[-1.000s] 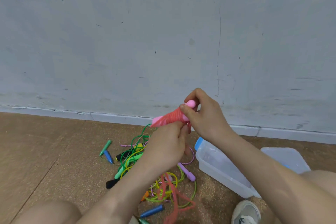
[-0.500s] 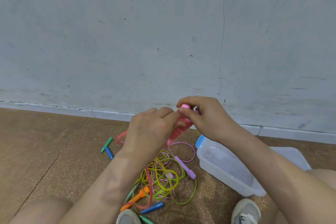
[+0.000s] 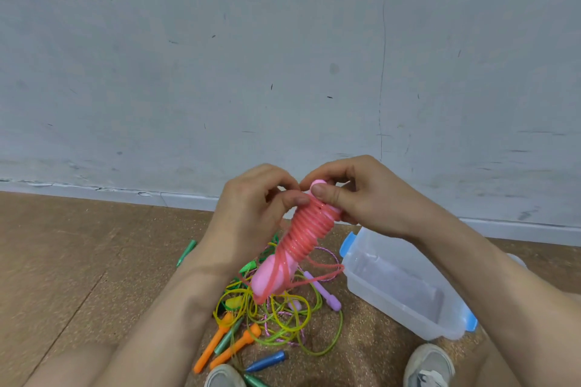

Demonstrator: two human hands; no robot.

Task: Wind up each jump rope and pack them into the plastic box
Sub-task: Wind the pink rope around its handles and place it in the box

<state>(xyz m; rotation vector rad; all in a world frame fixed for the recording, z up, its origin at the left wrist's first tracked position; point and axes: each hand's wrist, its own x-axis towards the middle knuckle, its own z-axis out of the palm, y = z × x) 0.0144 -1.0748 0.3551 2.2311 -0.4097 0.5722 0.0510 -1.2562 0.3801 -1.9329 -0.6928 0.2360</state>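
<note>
**First rope nearly wound, the rest waiting on the floor**

Head view. The person sits on the brown floor (image 3: pixel 78 261) facing a grey wall (image 3: pixel 283 56), with both hands raised close together over the work. Between them is the pink jump rope (image 3: pixel 306 231). Its cord is coiled in tight turns round the upper part of the paired pink handles, and the bundle tilts from far right down to near left. A short stretch of cord hangs loose off the lower end and loops out to the right (so the winding looks close to finished, but not tied off).

The right hand (image 3: pixel 361 198) pinches the top end of the handles between thumb and curled fingers. The left hand (image 3: pixel 251 217) is just beside it, thumb and fingertips closed on the cord at the top of the coil, wrist bent inward.

The plastic box (image 3: pixel 393 311) stands open on the floor to the right, under the right forearm, and I can make out no rope inside it. Below the hands lies a tangled pile of ropes (image 3: pixel 283 317): yellow-green cord, a purple handle (image 3: pixel 327 295), orange handles (image 3: pixel 232 345), and green and blue handles at the edges.

By my reading, no rope is packed yet. This one needs securing and dropping in, and several more need untangling.
</note>
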